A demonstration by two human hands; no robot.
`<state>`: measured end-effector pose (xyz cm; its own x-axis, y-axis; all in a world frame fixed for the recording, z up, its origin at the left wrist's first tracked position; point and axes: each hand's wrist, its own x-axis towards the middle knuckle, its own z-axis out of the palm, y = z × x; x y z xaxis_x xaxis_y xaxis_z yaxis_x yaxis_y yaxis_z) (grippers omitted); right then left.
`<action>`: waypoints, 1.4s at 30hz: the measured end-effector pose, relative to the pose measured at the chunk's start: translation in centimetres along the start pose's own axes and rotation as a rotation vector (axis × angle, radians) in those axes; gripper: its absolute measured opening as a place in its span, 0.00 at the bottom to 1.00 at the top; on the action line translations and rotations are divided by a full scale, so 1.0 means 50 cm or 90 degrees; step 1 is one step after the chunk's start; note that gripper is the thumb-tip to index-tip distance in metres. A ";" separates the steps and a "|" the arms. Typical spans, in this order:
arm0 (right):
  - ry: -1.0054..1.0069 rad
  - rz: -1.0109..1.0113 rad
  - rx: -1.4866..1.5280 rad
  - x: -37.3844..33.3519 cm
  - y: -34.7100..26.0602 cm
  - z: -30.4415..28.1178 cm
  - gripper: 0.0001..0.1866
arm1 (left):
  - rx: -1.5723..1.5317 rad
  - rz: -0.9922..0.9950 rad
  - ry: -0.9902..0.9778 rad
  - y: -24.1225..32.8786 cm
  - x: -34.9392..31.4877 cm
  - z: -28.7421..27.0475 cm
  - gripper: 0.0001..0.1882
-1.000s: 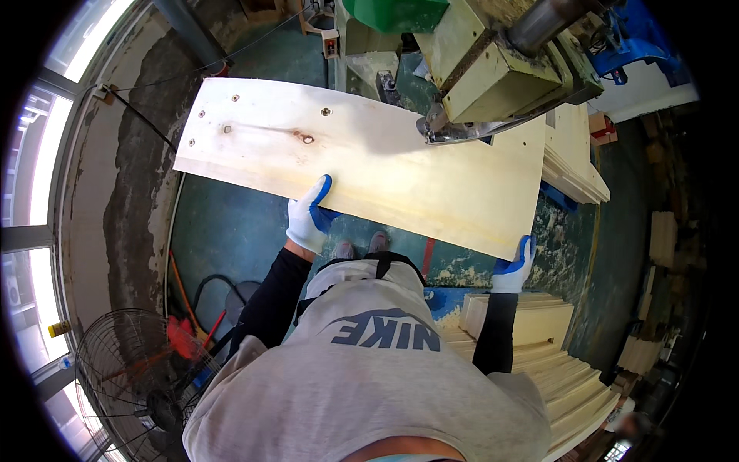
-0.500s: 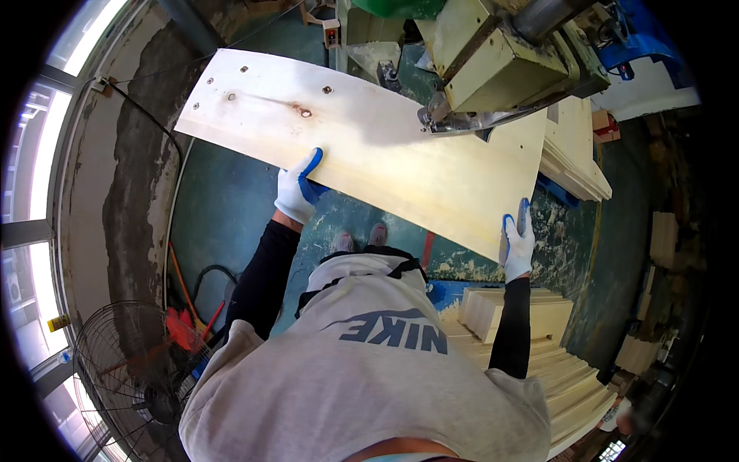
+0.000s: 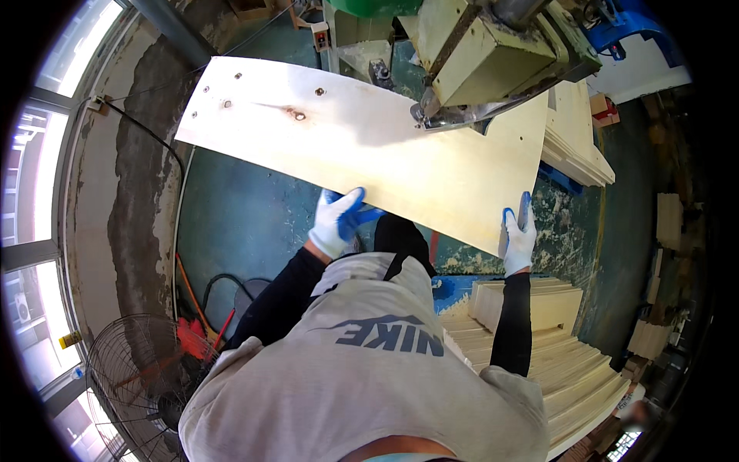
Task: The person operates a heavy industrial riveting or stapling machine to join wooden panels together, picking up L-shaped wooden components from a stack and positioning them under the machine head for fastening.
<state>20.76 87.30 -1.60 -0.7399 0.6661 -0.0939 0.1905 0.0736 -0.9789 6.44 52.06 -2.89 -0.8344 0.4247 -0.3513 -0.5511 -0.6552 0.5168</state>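
Note:
A long pale wooden board point(image 3: 254, 127) with several small holes and brown knots lies slantwise before me, its far edge curved. My left hand point(image 3: 335, 223), in a white glove with blue-coated fingers, is at the near edge, thumb on top and the other fingers partly beneath. At the near right corner my right hand point(image 3: 520, 242), gloved alike, grips the board's edge with its fingers pointing away from me. A pale green machine head point(image 3: 500, 61) with a metal guard point(image 3: 462, 118) overhangs the board's far side and hides part of it.
Stacked boards point(image 3: 573, 146) stand beyond the board's right end. More wooden pieces point(image 3: 546, 369) are piled by my right forearm. A wire-caged fan point(image 3: 146, 385) stands at the lower left, near a black cable point(image 3: 219, 281). A windowed wall runs along the left.
My left hand has slid right along the board's near edge. The board has turned slightly, its far left corner now a little nearer. My dark trouser leg has come into view below it.

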 end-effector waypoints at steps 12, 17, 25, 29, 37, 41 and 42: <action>0.006 0.144 0.249 0.091 0.010 -0.060 0.31 | 0.051 0.047 0.024 -0.028 0.017 0.076 0.17; 0.026 0.172 0.241 0.059 0.036 -0.030 0.23 | 0.117 0.060 0.006 0.006 0.017 0.094 0.17; 0.044 -0.013 0.165 0.131 0.074 -0.023 0.15 | 0.026 -0.045 -0.066 -0.087 0.078 -0.036 0.19; -0.040 0.095 0.188 0.159 0.041 -0.040 0.14 | 0.060 -0.011 -0.001 -0.058 0.012 0.046 0.19; -0.069 0.151 0.297 -0.037 0.007 0.111 0.15 | 0.072 0.192 0.100 0.053 -0.132 -0.032 0.22; -0.059 0.116 0.270 -0.089 0.014 0.195 0.12 | 0.000 0.271 0.153 0.078 -0.145 -0.032 0.24; -0.045 0.109 0.284 -0.101 0.008 0.206 0.12 | -0.004 0.284 0.160 0.082 -0.146 -0.040 0.25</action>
<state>17.93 76.32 -3.36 -0.7668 0.5883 -0.2567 0.0284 -0.3685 -0.9292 10.28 45.03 0.26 -0.9596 -0.0590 -0.2750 -0.1418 -0.7428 0.6543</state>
